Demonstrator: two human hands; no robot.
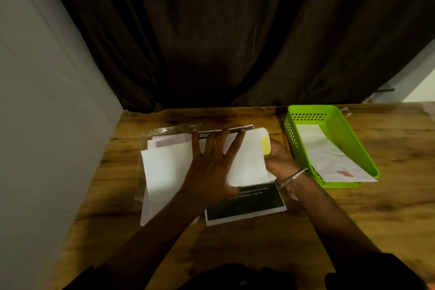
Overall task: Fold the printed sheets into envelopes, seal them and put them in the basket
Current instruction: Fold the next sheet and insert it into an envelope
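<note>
Head-camera view looking down at a wooden table (pixel 376 219) in front of a dark curtain (pixel 223 30). A person is working on a white sheet (pixel 249 165) near the middle of the table.

The left hand (pixel 211 167) is lying flat on the sheet with fingers straight and spread apart, probably pinning it down so the paper is not sliding during the fold. The right hand (pixel 280 160), wearing a metal bangle (pixel 293 179) at the wrist, is curling its fingers round the sheet's right edge, and that edge is rolling up and over toward the middle. A small yellow object (pixel 266 146) is showing between the raised flap and this hand; what it is cannot be told.

The sheet is resting on a printed sheet (pixel 247 207) with a large black block and white lettering. More white paper (pixel 162 172) is lying to the left, partly over a clear plastic sleeve (pixel 164 130).

The green basket (pixel 313 109) is sitting just beside the right hand, likely within easy reach for dropping. A white envelope (pixel 327 155) is already lying inside it, slanting along its length.

Judging by this, the fold is under way and sealing is not yet done.
</note>
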